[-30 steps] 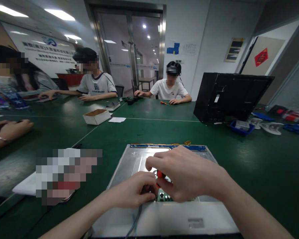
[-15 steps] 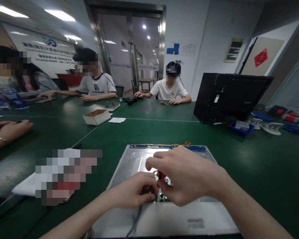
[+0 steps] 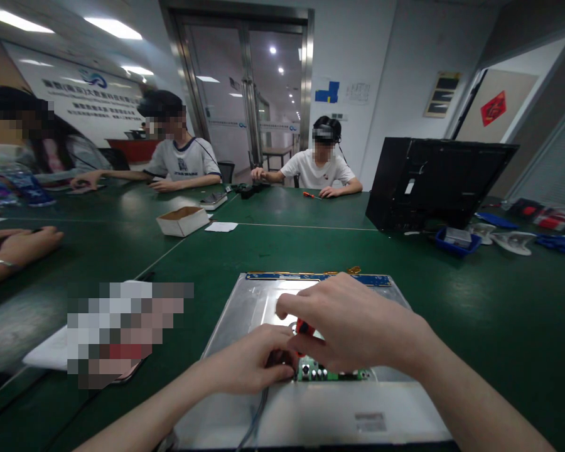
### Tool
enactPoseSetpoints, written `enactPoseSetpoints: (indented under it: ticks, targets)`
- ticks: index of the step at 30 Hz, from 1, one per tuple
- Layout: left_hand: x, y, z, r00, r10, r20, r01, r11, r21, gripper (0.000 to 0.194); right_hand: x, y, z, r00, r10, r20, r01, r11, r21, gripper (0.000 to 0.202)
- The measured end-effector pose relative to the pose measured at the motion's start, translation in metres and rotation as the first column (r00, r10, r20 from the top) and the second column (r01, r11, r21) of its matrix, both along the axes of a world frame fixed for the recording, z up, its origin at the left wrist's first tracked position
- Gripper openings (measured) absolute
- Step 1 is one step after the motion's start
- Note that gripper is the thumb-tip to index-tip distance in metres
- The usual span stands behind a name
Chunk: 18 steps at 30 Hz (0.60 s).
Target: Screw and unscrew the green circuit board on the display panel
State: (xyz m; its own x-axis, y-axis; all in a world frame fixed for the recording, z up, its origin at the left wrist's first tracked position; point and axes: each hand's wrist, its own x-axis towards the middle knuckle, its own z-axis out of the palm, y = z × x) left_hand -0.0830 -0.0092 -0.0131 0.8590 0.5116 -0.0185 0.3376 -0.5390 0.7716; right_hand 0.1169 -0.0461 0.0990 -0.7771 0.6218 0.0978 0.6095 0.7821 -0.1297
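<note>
My right hand point(image 3: 346, 323) grips a small red-handled tool point(image 3: 304, 326) over the green circuit board point(image 3: 329, 376), which lies on the flat silver metal panel point(image 3: 235, 317) on the green desk point(image 3: 282, 248). My left hand point(image 3: 249, 361) curls at the board's left edge; I can't tell whether it pinches anything. I'd best turn gently, tool square, fingertips clear of its tip.

Both hands point(image 3: 306, 345) close together, fingers curled, wrists bent.
</note>
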Motion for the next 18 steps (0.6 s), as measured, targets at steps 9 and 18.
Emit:
enactPoseSetpoints:
  ticks: [9, 18]
  targets:
    - [-0.0017, 0.0018, -0.0059, 1.000, -0.018, 0.016, 0.017, 0.998, 0.055, 0.008, 0.0001, -0.0003, -0.0004, 0.999, 0.034, -0.006, -0.034, 0.999, 0.011, 0.011]
    - [0.0015, -0.0025, 0.0032, 1.000, -0.010, 0.004, 0.010, 1.000, -0.024, 0.015, -0.0018, 0.0014, -0.0003, 1.000, -0.017, 0.012, 0.017, 1.000, -0.002, 0.012]
